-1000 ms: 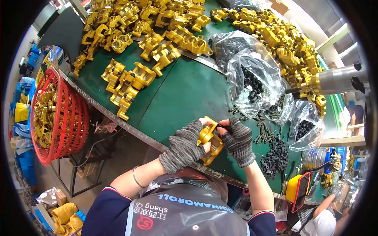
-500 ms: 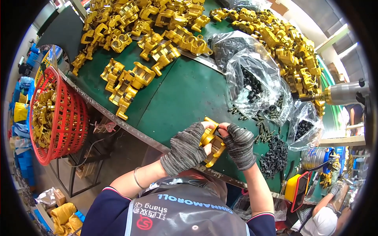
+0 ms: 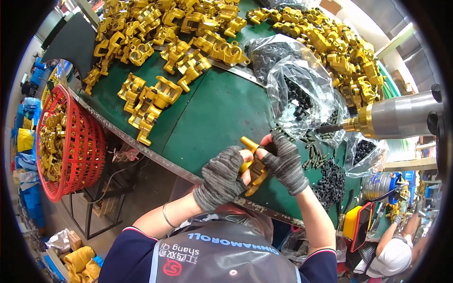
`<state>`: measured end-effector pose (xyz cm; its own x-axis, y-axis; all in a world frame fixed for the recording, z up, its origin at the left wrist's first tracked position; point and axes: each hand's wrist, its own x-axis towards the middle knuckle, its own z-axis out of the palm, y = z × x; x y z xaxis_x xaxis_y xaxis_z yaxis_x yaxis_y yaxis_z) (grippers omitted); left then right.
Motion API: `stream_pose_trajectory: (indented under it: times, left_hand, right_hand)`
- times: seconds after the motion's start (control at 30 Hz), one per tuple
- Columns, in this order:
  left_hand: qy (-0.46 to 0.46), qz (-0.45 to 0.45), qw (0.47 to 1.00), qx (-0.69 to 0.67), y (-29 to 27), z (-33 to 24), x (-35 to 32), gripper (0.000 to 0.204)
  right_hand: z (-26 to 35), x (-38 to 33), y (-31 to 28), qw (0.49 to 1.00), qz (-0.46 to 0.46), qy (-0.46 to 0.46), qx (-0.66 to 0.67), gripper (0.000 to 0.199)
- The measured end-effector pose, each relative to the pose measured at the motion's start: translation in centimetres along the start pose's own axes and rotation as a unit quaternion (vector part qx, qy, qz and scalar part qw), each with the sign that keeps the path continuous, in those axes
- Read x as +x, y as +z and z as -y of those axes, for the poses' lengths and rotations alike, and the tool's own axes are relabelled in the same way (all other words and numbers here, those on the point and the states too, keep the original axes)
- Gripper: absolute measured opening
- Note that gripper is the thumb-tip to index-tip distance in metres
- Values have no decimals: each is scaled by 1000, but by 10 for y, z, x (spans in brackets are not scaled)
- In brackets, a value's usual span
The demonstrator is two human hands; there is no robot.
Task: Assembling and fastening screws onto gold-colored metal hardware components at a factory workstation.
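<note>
A gold-coloured metal brake caliper is held just above the near edge of the green tabletop. My left hand, in a grey fingerless knit glove, is closed around its left side with the thumb across it. Gloved the same way, my right hand has its thumb and bent fingers pinched at the caliper's upper right end. Whether a small part sits between those fingertips is hidden. Just beyond the right hand lie small dark bolts and a heap of black fittings.
Piles of gold calipers cover the far table, with a small group nearer left. Clear bags of black parts lie right of centre. A power driver juts in from the right. A red basket stands left; a co-worker is lower right.
The caliper has tilted in my hands, and my right hand has shifted slightly up and outward. The power driver now reaches farther left over the bags.
</note>
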<state>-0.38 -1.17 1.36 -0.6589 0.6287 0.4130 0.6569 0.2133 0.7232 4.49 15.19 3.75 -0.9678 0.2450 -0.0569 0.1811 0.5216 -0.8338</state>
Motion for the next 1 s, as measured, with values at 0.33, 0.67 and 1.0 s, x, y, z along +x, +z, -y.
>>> stream_pose_trajectory:
  times: [0.33,0.67,1.0]
  left_hand:
    - [-108,-10,987,-122,-19,-13,24,31]
    - [-217,-11,919,-328,-66,24,16,31]
    - [-106,-134,961,219,-114,54,-20,28]
  right_hand:
    - [-3,-24,-3,976,70,26,206,72]
    - [53,124,-28,740,156,-29,654,60]
    - [-15,318,-180,747,-309,64,586,38]
